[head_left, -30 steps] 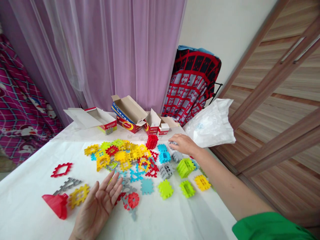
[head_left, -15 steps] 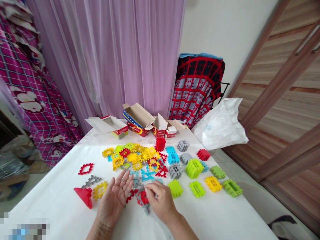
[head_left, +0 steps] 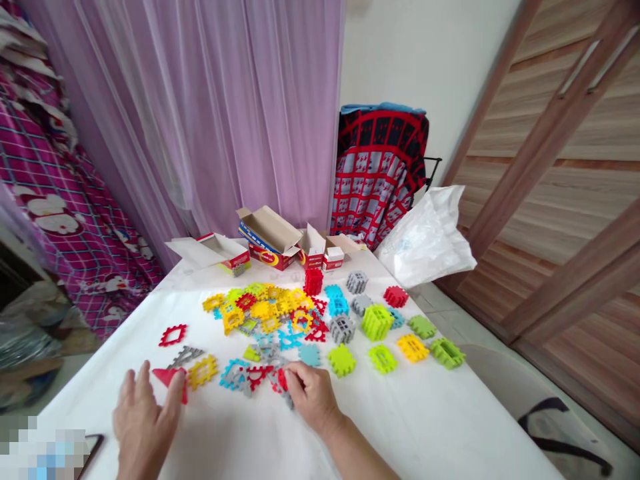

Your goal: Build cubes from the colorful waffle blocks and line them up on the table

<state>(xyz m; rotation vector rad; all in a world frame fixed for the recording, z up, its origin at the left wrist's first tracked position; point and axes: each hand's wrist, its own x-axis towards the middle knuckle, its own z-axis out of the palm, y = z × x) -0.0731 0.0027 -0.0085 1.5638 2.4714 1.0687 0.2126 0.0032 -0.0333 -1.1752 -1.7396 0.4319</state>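
My left hand (head_left: 145,417) is open, its fingers spread around a red triangular plastic piece (head_left: 168,377) at the table's left; whether they touch it I cannot tell. Beside it lie a yellow square interlocking piece (head_left: 203,372) and a grey triangular one (head_left: 187,355). My right hand (head_left: 314,397) is closed, thumb against the curled fingers, by a small red piece (head_left: 281,379). What that hand pinches, if anything, is hidden. Blue (head_left: 233,375) and dark red (head_left: 257,377) interlocking pieces lie flat between my hands.
A mixed heap of mostly yellow pieces (head_left: 267,310) covers the table's middle. Sorted stacks stand to the right, among them lime green (head_left: 377,323), grey (head_left: 343,329) and red (head_left: 313,281). Opened boxes (head_left: 273,230) line the back. A white bag (head_left: 425,237) sits at the right edge.
My left hand has moved left from the middle and turned from palm up to palm down, over the red triangular piece. My right hand stays closed by the small red piece. The view has shifted slightly.
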